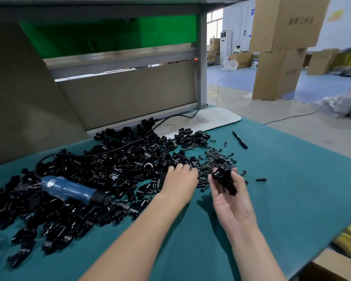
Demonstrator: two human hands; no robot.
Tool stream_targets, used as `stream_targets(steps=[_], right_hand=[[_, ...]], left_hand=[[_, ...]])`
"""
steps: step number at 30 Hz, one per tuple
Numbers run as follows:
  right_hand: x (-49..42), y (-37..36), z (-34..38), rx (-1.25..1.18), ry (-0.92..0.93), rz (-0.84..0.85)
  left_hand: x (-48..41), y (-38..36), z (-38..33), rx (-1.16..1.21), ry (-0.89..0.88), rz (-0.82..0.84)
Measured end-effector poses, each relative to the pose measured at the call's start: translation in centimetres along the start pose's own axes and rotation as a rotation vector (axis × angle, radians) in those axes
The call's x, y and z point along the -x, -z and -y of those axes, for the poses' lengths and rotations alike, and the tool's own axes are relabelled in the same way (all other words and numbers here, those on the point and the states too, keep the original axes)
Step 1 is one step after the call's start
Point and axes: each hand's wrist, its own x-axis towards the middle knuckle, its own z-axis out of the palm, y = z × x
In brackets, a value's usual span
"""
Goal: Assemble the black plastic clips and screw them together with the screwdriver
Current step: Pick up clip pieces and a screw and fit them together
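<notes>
Green matting [272, 189] is covering the bench, with cardboard boxes [276, 74] standing behind. Right hand [232, 201] is gripping one black clip [224, 179]. Left hand [180, 179] is touching the screw pile [215, 159] with straight fingers, beside one blue electric screwdriver [69, 189].

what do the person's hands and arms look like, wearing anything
The left hand and right hand are ungloved, with no rings showing. The left forearm and right forearm are bare to the frame edge: no sleeves, watch or wristband in view.
</notes>
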Motion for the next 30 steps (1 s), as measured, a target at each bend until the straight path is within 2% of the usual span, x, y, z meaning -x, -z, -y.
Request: stream_targets(steps=[6, 10, 13, 15, 19, 23, 26, 30], right_hand=[[0.1, 0.0, -0.1, 0.031, -0.039, -0.013], [0.0, 0.1, -0.1, 0.030, -0.043, -0.036], [0.0, 0.1, -0.2, 0.015, -0.061, -0.014], [0.0, 0.2, -0.2, 0.020, -0.072, -0.009], [0.1, 0.1, -0.6, 0.106, -0.095, 0.044], [0.9, -0.4, -3.0, 0.323, -0.182, 0.107], [1.6, -0.9, -6.1, 0.434, -0.253, 0.162], [2.4, -1.6, -9.8, 0.572, -0.307, 0.207]], left_hand=[[-0.1, 0.1, -0.5, 0.003, -0.023, 0.018], [-0.2, -0.4, -0.8, -0.052, -0.067, -0.043], [0.1, -0.5, -1.0, -0.006, -0.127, -0.107], [0.7, 0.1, -0.7, 0.198, -0.088, -0.181], [4.4, 1.1, 1.0, 0.821, 0.117, -0.301], [10.9, 0.2, 4.1, 0.909, 0.172, -0.528], [13.9, -0.7, 6.2, 0.993, 0.249, -0.535], [14.9, -1.5, 7.3, 1.275, 0.470, -0.568]])
